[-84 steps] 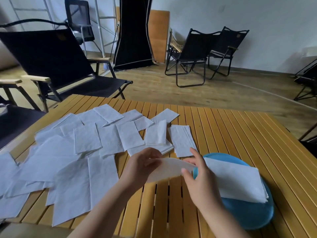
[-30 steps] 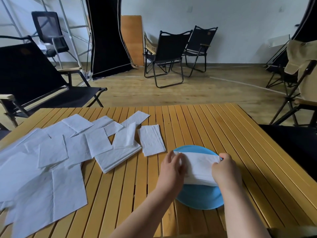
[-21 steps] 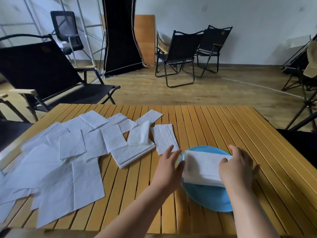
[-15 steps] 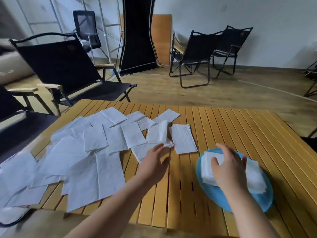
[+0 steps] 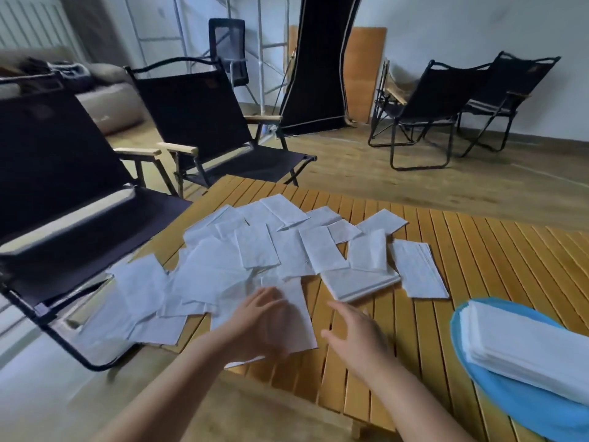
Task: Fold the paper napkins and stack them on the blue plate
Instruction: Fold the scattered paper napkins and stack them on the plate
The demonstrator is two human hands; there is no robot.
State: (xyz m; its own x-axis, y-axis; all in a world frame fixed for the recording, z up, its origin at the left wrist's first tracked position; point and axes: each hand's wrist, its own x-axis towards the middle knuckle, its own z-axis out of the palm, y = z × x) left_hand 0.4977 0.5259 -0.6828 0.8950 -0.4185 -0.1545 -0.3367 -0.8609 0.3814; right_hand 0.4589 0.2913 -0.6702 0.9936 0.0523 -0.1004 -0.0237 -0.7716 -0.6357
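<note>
Now the left hand point(image 5: 261, 317) lay flat, fingers straight, on the nearest loose napkin point(image 5: 296, 317) at the near edge of the worktop point(image 5: 478, 250); its grip held nothing. The right hand point(image 5: 357, 336) hovered just beside it over bare slats, fingers spread wide and empty. Between that hand and the plate point(image 5: 522, 406) the slats gave open room. The plate sat at the right edge, cut off by the frame, with the stack point(image 5: 522, 346) of folded napkins on it. Unfolded napkins point(image 5: 255, 250) overlapped across the left half, some hanging past the left edge. Two small folded piles point(image 5: 417, 269) lay near the middle, well apart from the plate.

The worktop was yellow wooden slats. Black folding chairs point(image 5: 197, 122) stood at its left, more by the far wall on a wood floor.

Half a second before, the right hand had rested on the stack; it had since left it, and the left hand had reached the loose sheet
</note>
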